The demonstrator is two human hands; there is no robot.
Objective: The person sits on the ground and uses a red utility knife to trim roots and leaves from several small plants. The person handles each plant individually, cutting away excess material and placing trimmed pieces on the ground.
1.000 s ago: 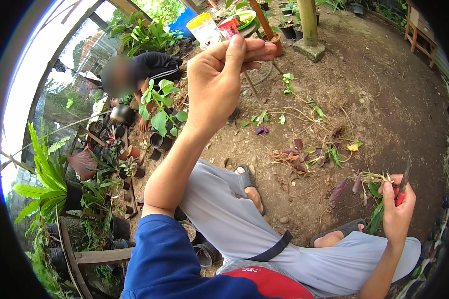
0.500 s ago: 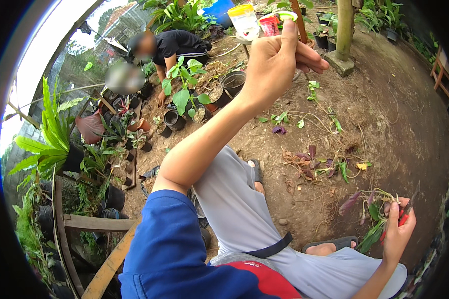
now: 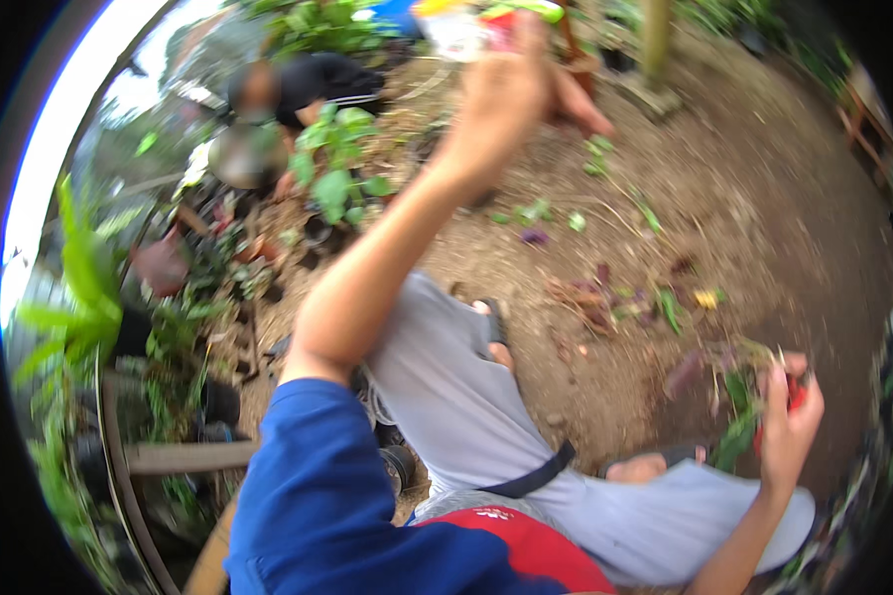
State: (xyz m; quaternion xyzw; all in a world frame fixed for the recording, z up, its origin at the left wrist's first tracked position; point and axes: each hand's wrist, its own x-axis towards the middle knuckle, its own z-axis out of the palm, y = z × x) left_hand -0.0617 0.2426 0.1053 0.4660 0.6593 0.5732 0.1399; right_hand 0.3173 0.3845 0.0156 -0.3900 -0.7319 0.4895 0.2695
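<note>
My left hand (image 3: 506,104) is raised at the far top, blurred by motion, its thumb up and fingers stretched apart. Just beyond it are a whitish tub (image 3: 454,38) with a yellow rim and a red cup (image 3: 499,30), partly covered by the hand. A bright green rim (image 3: 541,10) shows beside them. Low on the right, my right hand (image 3: 792,412) is closed around red-handled pruning shears (image 3: 797,389) and a leafy plant cutting (image 3: 736,426). The cutting has green and purple leaves, and its stem sits at my fingertips.
Cut stems and purple leaves (image 3: 605,297) lie on the soil. Potted plants (image 3: 332,174) stand at the left, where another person (image 3: 322,84) crouches. A wooden frame (image 3: 189,457) is beside me at lower left. A post (image 3: 655,45) rises at the back.
The whole view has shifted and blurred, with the scene moving slightly left and up. My left hand sits higher in the picture, near the tub. My right hand still holds the shears and cutting.
</note>
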